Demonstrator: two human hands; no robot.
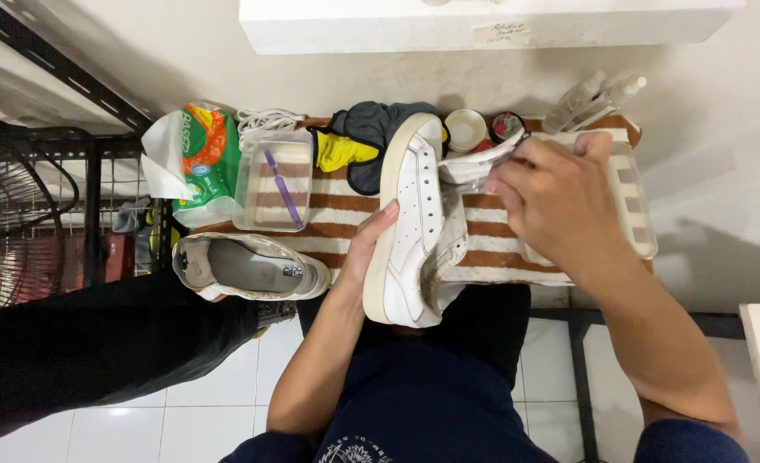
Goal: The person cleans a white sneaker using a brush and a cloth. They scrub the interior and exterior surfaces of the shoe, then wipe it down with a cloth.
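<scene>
The left hand (364,249) grips the white shoe (410,223) at the desk's (500,257) front edge. The right hand (560,201) pinches a clear wipe (474,167) over it. Wiping the upper seems underway; a steady hold is needed next.

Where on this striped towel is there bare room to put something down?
Bare striped towel shows between the clear plastic tub and the white leather sneaker, beyond the second sneaker. The back edge is crowded: grey cloth, small round tins, spray bottles. The right hand covers the right side.

Striped towel (500,257) over low bench (628,129)
</scene>
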